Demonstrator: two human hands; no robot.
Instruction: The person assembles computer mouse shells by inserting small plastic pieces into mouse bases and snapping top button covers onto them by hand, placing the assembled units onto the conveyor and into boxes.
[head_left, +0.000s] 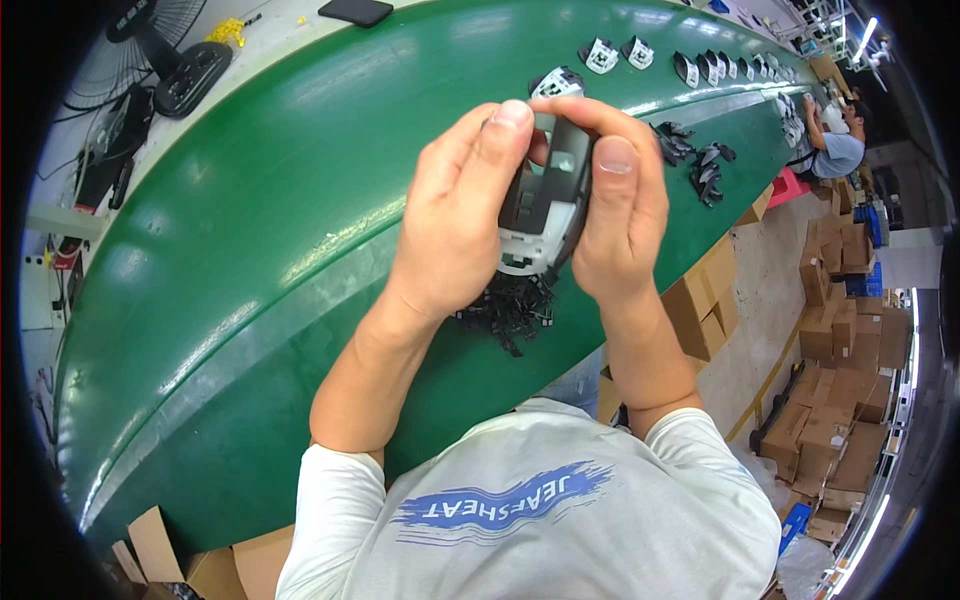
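Between my hands, above the green belt (280,180), is a black-and-white plastic housing (535,240), curved and hollow like a computer mouse shell. My left hand (445,215) grips its left side, with the thumb along the top edge. On the other side my right hand (625,215) is closed around it, thumb pressed on the near face and fingers over the far end. Partly hidden below the housing lies a pile of small black plastic parts (508,315). Another white-and-black housing (557,82) rests on the belt just beyond my fingers.
More housings (690,70) line the far right of the belt. Black curved parts (706,175) lie nearer. A person (838,145) works at the right end. Cardboard boxes (830,410) stack at right; an open carton (703,305) adjoins the belt. A fan (190,75) stands far left.
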